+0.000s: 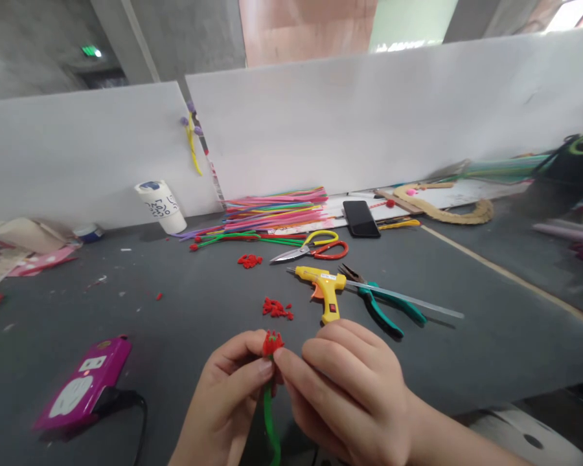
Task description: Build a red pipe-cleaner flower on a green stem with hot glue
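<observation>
Head cam: both hands, left hand (223, 395) & right hand (350, 388), pinch upright green pipe-cleaner stem (271, 421), red tip (272, 342) up.

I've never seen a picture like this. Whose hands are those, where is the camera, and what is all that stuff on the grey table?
The camera sits on a person's head, looking down at their own bare hands. The left hand and right hand together pinch a small red flower on a green stem, made of fuzzy craft wire. On the grey table beyond lie a yellow glue gun, green-handled pliers, scissors, a black phone, a bundle of coloured craft wires, red scraps and a pink power strip. White boards stand behind.
</observation>
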Tool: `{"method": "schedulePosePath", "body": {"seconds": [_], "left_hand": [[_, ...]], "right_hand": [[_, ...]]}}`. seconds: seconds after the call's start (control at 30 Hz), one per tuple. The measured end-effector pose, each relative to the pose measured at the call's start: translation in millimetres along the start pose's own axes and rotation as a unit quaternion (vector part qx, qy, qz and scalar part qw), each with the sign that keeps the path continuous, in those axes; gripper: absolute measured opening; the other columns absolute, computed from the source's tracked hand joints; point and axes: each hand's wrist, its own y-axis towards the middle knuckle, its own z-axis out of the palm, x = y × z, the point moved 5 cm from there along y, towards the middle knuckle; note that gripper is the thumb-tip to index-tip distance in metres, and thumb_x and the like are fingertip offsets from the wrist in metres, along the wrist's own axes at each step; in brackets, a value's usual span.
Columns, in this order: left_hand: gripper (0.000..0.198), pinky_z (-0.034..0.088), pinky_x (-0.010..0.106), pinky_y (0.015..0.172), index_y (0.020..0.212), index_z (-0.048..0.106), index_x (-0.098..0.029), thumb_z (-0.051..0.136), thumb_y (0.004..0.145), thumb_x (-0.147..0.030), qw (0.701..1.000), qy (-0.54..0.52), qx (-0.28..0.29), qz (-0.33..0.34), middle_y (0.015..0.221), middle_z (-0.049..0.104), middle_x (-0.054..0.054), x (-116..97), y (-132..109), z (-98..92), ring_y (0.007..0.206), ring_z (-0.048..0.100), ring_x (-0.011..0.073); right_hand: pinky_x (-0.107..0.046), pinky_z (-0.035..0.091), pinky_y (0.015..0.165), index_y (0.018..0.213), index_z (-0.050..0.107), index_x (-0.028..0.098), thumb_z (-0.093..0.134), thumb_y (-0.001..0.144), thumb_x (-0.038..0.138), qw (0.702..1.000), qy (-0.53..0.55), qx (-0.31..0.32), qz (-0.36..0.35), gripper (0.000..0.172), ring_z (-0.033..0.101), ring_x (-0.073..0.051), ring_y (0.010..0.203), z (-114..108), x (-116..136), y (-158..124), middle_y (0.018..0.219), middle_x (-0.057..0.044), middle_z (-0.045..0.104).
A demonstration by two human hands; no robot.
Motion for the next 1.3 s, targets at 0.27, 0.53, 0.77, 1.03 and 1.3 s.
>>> {"method": "schedulePosePath", "body": {"seconds": [0.27,0.53,0.77,1.03,1.3], "left_hand": [[0.009,0.045,0.021,0.059,0.068,0.075,-0.018,0.080,0.061,-0.022,1.000,0.005,-0.011,0.009,0.065,0.064,0.001,0,0,0.6,0.061,0.053,0.0122],[0.007,0.044,0.021,0.061,0.064,0.076,-0.022,0.082,0.063,-0.026,0.995,0.051,0.001,0.082,0.064,0.062,0.000,-9,1,0.3,0.063,0.053,0.0129],[0.012,0.040,0.024,0.056,0.064,0.075,-0.024,0.074,0.074,-0.031,0.947,0.220,-0.011,0.233,0.067,0.059,0.002,-28,-5,-0.8,0.063,0.051,0.0156],[0.010,0.038,0.019,0.046,0.078,0.076,-0.024,0.068,0.081,-0.028,0.928,0.235,0.056,0.282,0.068,0.064,0.001,-20,-7,-1.9,0.053,0.049,0.0105],[0.013,0.041,0.020,0.050,0.073,0.076,-0.022,0.073,0.075,-0.035,0.942,0.195,0.003,0.273,0.068,0.065,0.002,-16,-10,-1.6,0.056,0.052,0.0118]], "right_hand": [[-0.029,0.034,0.043,0.078,0.066,0.011,0.051,0.083,0.009,1.000,0.011,-0.002,0.002,0.015,0.042,-0.012,0.047,2,1,-2,0.056,0.000,0.053],[-0.028,0.040,0.047,0.088,0.062,0.011,0.047,0.088,0.010,0.992,0.100,-0.059,0.041,0.016,0.049,-0.013,0.052,-8,-4,-3,0.061,-0.003,0.058],[-0.021,0.045,0.053,0.083,0.058,0.017,0.053,0.079,0.004,0.936,0.246,-0.030,0.250,0.015,0.053,-0.009,0.056,-4,-28,-1,0.067,0.001,0.057],[-0.019,0.043,0.055,0.075,0.058,0.016,0.053,0.076,0.002,0.926,0.301,-0.031,0.224,0.014,0.052,-0.009,0.059,-1,-20,1,0.066,0.000,0.056],[-0.019,0.041,0.055,0.076,0.058,0.014,0.056,0.075,0.003,0.936,0.286,-0.023,0.202,0.011,0.050,-0.009,0.059,3,-15,-1,0.067,-0.001,0.056]]}}
